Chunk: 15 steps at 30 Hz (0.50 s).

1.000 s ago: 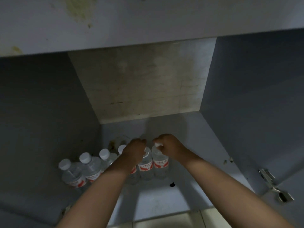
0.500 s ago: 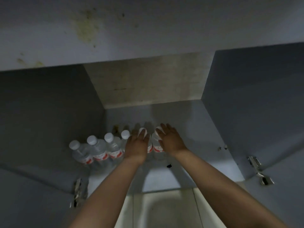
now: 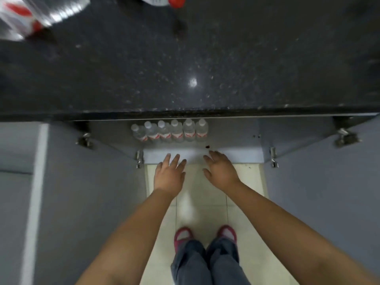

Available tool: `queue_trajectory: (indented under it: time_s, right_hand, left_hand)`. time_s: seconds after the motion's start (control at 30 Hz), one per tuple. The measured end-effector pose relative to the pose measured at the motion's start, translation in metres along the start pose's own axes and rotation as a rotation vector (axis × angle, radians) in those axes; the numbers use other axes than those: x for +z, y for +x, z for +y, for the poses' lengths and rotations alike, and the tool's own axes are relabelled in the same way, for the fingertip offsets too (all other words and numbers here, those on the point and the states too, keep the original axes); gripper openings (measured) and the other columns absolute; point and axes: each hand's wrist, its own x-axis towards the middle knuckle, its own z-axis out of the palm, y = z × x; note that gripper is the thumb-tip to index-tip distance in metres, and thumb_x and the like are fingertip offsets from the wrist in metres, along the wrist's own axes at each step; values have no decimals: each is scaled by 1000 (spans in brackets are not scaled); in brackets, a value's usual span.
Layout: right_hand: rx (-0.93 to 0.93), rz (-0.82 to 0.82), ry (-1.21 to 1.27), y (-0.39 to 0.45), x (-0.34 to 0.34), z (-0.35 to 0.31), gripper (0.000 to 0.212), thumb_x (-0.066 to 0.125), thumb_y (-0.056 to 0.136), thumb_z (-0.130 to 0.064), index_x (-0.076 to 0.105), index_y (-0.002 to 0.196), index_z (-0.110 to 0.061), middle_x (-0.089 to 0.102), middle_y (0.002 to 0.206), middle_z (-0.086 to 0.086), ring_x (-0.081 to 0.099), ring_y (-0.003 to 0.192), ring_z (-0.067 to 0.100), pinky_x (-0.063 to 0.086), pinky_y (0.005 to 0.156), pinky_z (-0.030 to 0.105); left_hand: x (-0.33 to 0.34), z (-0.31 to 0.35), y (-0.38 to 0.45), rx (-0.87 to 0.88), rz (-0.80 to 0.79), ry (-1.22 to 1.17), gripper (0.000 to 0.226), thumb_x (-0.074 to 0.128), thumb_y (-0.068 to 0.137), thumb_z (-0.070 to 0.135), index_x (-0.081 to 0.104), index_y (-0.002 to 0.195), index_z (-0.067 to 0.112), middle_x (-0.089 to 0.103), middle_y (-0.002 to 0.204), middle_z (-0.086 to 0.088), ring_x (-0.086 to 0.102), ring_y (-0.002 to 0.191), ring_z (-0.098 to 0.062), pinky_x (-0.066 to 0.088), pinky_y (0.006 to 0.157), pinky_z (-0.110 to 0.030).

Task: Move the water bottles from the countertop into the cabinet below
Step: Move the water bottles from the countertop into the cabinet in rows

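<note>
- Red shoes [image 3: 205, 235] are seen on the tiled floor [image 3: 197, 190].
- Left hand [image 3: 169, 175] and right hand [image 3: 221, 169] are held empty, fingers spread wide, before the cabinet [image 3: 236, 156].
- Six water bottles [image 3: 170, 131] are stood upright in a row inside the cabinet.
- More bottles [image 3: 30, 15] are noted, blurred, on the table [image 3: 205, 68].

The countertop [image 3: 185, 68] overhangs the cabinet [image 3: 236, 138], hiding its back and all but the front row of six bottles [image 3: 170, 131] — their label print is too small to read. At the top edge, a blurred plastic pack [image 3: 30, 15] and a red-capped bottle [image 3: 162, 0] are cut off. Both forearms run out of frame.
</note>
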Motion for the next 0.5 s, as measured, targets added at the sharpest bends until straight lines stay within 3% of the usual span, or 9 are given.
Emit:
queue_trajectory:
  time_s: [0.2,0.5]
  right_hand:
    - [2,112,17,-92,-69,-45,51,42,96,-31,33,141,-9,30,152,13,28,140,26,22,116,38]
    - [54,394,6,-161,-156,-72,49,47,94,-31,40,137,-8,37,149,12,33,138,26,23,115,38]
  left_hand:
    - [-78,15,-97,12,75,19,47,32,99,37,26,145,28,20,158,2,9,147,-24,13,119,-45]
    - [-179,19,-157,56,315,78,47,32,99,37,33,143,21,26,156,1,13,146,-25,16,118,-42]
